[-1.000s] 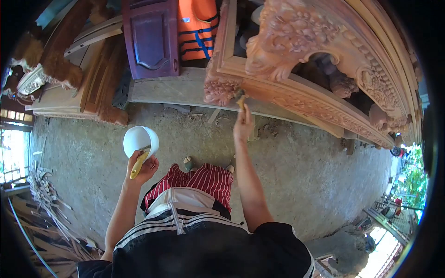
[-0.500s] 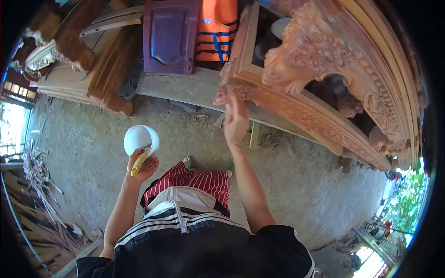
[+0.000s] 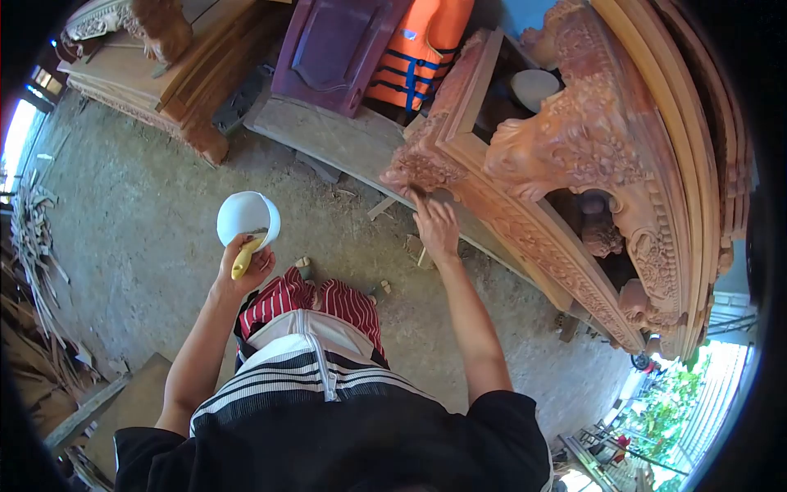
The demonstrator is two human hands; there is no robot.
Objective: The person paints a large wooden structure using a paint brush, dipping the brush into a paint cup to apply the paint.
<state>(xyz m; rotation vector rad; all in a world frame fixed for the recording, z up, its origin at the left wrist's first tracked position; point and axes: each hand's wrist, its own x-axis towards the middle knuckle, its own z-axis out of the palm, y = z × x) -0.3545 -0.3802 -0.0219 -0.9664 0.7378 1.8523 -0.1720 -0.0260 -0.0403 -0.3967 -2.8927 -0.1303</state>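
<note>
My left hand (image 3: pixel 250 261) is closed around a white bowl (image 3: pixel 242 215), tilted with its mouth turned to the right. A tool with a yellow handle (image 3: pixel 243 261), likely a brush, is held in the same hand, its far end inside the bowl. My right hand (image 3: pixel 438 230) reaches forward with fingers stretched out and somewhat apart. Its fingertips are right at the lower edge of the carved wooden frame (image 3: pixel 525 225), near the carved corner (image 3: pixel 420 160). No object shows in that hand.
A low plank bench (image 3: pixel 328 135) supports the carved frame, a purple door panel (image 3: pixel 332 53) and an orange life vest (image 3: pixel 418 57). Carved furniture (image 3: pixel 156 90) stands at the upper left. Wood scraps (image 3: pixel 41 246) lie along the left. Concrete floor (image 3: pixel 147 197) spreads below.
My right hand has turned from raised upright fingers to reaching at the frame's lower edge. The view has rotated and shifted; the left hand keeps its hold on the bowl.
</note>
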